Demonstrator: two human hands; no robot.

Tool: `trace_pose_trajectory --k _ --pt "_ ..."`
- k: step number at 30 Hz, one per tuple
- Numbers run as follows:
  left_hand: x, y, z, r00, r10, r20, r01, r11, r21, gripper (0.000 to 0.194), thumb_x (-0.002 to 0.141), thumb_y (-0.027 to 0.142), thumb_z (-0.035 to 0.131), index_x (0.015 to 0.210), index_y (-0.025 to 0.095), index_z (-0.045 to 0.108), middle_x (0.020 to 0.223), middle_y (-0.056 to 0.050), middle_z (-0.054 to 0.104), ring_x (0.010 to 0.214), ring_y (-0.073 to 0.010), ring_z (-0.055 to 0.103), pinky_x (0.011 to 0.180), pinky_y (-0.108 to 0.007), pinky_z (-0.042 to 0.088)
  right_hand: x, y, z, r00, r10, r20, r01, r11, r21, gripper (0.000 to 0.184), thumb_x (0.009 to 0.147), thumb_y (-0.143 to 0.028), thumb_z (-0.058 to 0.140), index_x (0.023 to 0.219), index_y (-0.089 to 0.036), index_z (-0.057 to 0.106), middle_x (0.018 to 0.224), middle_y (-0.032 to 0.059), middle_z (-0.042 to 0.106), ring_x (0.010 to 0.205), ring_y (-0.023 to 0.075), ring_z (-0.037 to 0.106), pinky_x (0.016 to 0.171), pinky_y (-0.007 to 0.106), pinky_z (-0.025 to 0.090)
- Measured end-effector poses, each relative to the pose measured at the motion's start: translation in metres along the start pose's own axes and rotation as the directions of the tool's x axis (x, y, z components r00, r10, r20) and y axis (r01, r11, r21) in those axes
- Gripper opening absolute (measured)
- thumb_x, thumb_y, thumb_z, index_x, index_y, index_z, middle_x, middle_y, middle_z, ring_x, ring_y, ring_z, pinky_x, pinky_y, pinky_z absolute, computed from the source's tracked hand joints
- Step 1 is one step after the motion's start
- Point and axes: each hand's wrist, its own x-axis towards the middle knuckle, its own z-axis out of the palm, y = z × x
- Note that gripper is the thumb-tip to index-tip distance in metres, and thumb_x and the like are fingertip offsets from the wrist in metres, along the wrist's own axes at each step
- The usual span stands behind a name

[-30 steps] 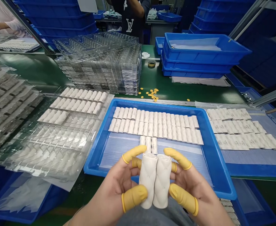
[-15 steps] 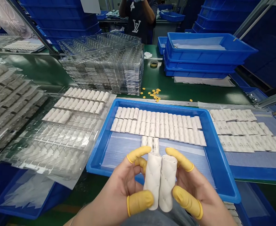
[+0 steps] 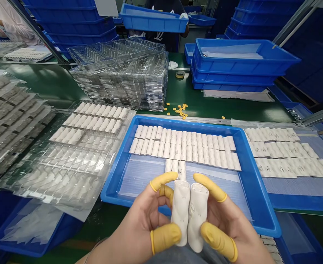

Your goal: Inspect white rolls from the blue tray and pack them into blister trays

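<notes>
Two white cylindrical rolls stand side by side between my hands, over the near edge of the blue tray (image 3: 117, 172). My left hand (image 3: 150, 216), with yellow finger cots on its fingertips, grips the left white roll (image 3: 181, 211). In my right hand (image 3: 227, 220), which wears yellow cots too, is the right white roll (image 3: 198, 216); dark marks show on its side. The rolls touch or nearly touch and lean slightly. Inside the tray, two long rows of similar white rolls (image 3: 183, 143) lie at the far side, with a few more just beyond my fingertips.
Left of the tray, a clear plastic tray (image 3: 68, 165) holds white rolls in its far rows. Behind are stacked clear trays (image 3: 120, 80), a tape roll (image 3: 180, 74), small yellow pieces (image 3: 181, 110) and stacked blue bins (image 3: 233, 69). More rolls (image 3: 288, 150) lie at right. A person (image 3: 164, 40) stands opposite.
Both rolls have turned in my fingers, so their top ends show more and dark marks appear on the right one. The person opposite now holds up a blue bin.
</notes>
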Motion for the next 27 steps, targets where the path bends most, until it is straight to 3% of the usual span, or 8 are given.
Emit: trace_pose_trajectory --k 3,8,11,16,18,22,27 --pt "-0.002 0.001 -0.002 1.000 0.004 0.015 -0.004 1.000 0.007 0.069 0.085 0.019 0.076 0.141 0.046 0.047 0.113 -0.003 0.063 0.075 -0.0120 0.070 0.070 -0.027 0.058 -0.001 0.000 -0.003 0.999 -0.049 -0.018 0.048 0.998 -0.047 0.056 0.083 -0.043 0.082 0.133 -0.050 0.058 0.123 0.0013 0.067 0.067 0.0132 0.069 0.064 0.030 0.055" --pt "-0.002 0.003 -0.001 0.999 0.047 0.008 -0.047 0.999 0.010 0.067 0.088 0.017 0.072 0.143 0.047 0.047 0.122 -0.005 0.064 0.089 -0.0170 0.069 0.074 -0.029 0.060 0.000 0.000 -0.008 0.990 -0.137 -0.034 0.131 0.981 -0.146 0.049 0.090 -0.041 0.075 0.134 -0.050 0.056 0.124 0.0015 0.070 0.104 0.0243 0.069 0.076 0.031 0.057" --pt "-0.002 0.007 0.002 0.999 0.054 -0.002 -0.054 0.998 0.012 0.059 0.090 0.018 0.069 0.140 0.045 0.053 0.125 -0.005 0.066 0.102 -0.0211 0.067 0.077 -0.029 0.059 0.000 -0.001 -0.009 0.993 -0.120 0.018 0.121 0.986 -0.118 0.043 0.094 -0.040 0.070 0.133 -0.051 0.057 0.127 0.0002 0.070 0.110 0.0257 0.069 0.085 0.035 0.058" --pt "-0.003 0.012 0.006 0.999 0.040 0.002 -0.040 0.999 -0.008 0.052 0.092 0.020 0.067 0.136 0.045 0.057 0.120 -0.002 0.067 0.091 -0.0145 0.068 0.078 -0.025 0.057 -0.003 -0.003 -0.005 0.994 -0.112 -0.013 0.109 0.984 -0.142 0.037 0.092 -0.041 0.071 0.127 -0.050 0.063 0.125 -0.0008 0.071 0.113 0.0250 0.067 0.084 0.032 0.058" --pt "-0.003 0.011 0.006 1.000 0.020 0.017 -0.020 1.000 -0.015 0.055 0.091 0.020 0.069 0.137 0.047 0.055 0.119 -0.001 0.066 0.086 -0.0121 0.068 0.077 -0.025 0.056 -0.003 -0.003 -0.005 0.992 -0.121 -0.037 0.114 0.981 -0.159 0.039 0.090 -0.043 0.074 0.127 -0.049 0.063 0.125 0.0000 0.070 0.105 0.0229 0.068 0.081 0.030 0.057" --pt "-0.002 0.006 0.004 1.000 0.010 0.022 -0.010 1.000 0.000 0.064 0.087 0.018 0.074 0.139 0.048 0.052 0.121 -0.002 0.062 0.081 -0.0105 0.067 0.078 -0.027 0.056 0.002 0.004 -0.008 0.996 -0.091 0.022 0.092 0.994 -0.056 0.055 0.082 -0.040 0.083 0.130 -0.048 0.059 0.118 0.0014 0.068 0.068 0.0138 0.068 0.063 0.028 0.054" --pt "0.000 0.004 0.001 1.000 0.027 -0.008 -0.027 1.000 0.008 0.060 0.087 0.018 0.074 0.136 0.045 0.055 0.122 -0.004 0.063 0.084 -0.0128 0.067 0.074 -0.025 0.056 0.006 0.010 -0.010 0.995 -0.096 0.042 0.095 0.995 0.030 0.059 0.077 -0.032 0.089 0.127 -0.047 0.061 0.107 0.0007 0.068 0.071 0.0153 0.070 0.063 0.029 0.055"
